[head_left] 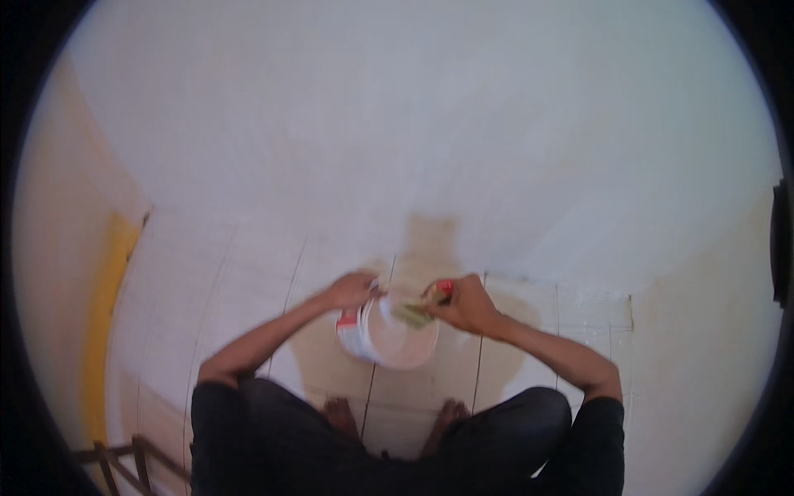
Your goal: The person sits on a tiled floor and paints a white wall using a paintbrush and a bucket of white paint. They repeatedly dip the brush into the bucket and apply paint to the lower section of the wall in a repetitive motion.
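Note:
A white bucket (356,341) with a red patch on its side stands on the tiled floor in front of me, tilted, its pale inside showing. My left hand (353,290) is closed on the far left of its rim. Over the bucket's mouth, my right hand (470,307) grips what looks like a paintbrush (412,315). Its bristle end is yellowish green and points down to the left, while a red part shows at my fingers. Motion blur hides whether the bristles touch the bucket's inside.
A pale wall (397,124) rises just beyond the bucket. Yellow paint (99,331) marks the left side, with a brown wooden frame (136,463) at lower left. Both my bare feet (341,413) rest on the white tiles (405,417) near the bucket. A dark object (780,244) is at the far right.

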A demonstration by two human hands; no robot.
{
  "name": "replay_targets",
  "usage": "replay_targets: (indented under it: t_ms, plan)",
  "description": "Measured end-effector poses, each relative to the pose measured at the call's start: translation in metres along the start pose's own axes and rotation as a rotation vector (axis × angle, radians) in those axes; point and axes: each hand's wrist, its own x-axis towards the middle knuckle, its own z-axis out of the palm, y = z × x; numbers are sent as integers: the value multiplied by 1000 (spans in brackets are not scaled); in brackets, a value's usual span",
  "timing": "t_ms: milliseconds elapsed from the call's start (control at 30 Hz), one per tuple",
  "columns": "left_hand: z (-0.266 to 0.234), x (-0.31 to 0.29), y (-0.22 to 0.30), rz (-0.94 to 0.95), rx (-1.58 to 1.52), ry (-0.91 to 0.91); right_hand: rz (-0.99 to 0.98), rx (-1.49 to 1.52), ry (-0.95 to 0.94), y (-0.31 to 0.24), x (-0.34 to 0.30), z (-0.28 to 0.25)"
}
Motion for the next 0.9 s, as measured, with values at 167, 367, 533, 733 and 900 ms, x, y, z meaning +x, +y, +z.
replay_targets:
  t_ms: [167,367,533,733,900]
  plan:
    - [-2,-5,28,20,36,45,88,75,-38,44,3,61]
    - [-4,-7,38,77,22,91,79,76,19,74,14,89]
    - [10,5,31,76,-62,110,123,54,60,109,22,117]
    - [11,11,41,80,-74,84,163,77,18,108,20,120]
    - [20,17,33,140,-4,175,167,-114,9,100,19,103]
